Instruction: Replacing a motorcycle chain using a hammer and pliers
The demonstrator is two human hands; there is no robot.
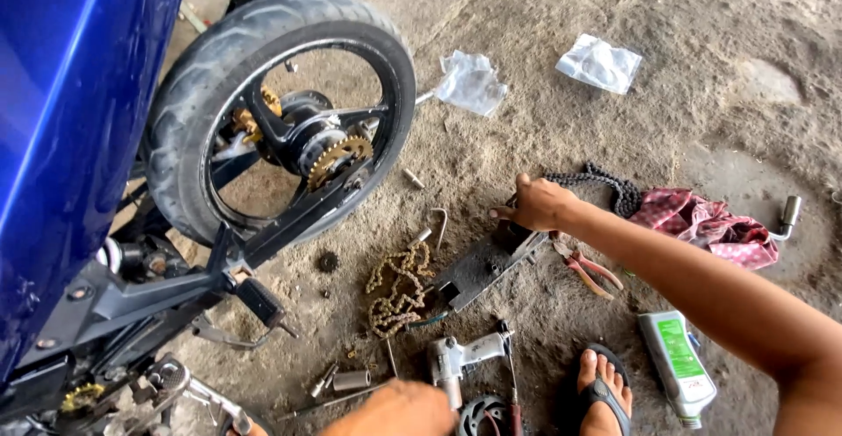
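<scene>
My right hand [539, 203] reaches in from the right, its fingers curled over the upper end of a dark metal plate [478, 271] that lies on the dirt floor. Only the back of my left hand [396, 410] shows at the bottom edge, and its fingers are hidden. It is beside a grey impact wrench [458, 359] and a black sprocket [478, 416]. A gold drive chain [399, 282] lies heaped just left of the plate. Red-handled pliers [589, 271] lie under my right forearm.
A motorcycle's rear wheel [281, 111] with a gold sprocket [338, 160] stands at the left under blue bodywork [70, 120]. A black chain [607, 182], red cloth [712, 223], oil bottle [680, 366], two plastic bags [474, 81] and loose bolts lie around. A sandalled foot [603, 394] is bottom right.
</scene>
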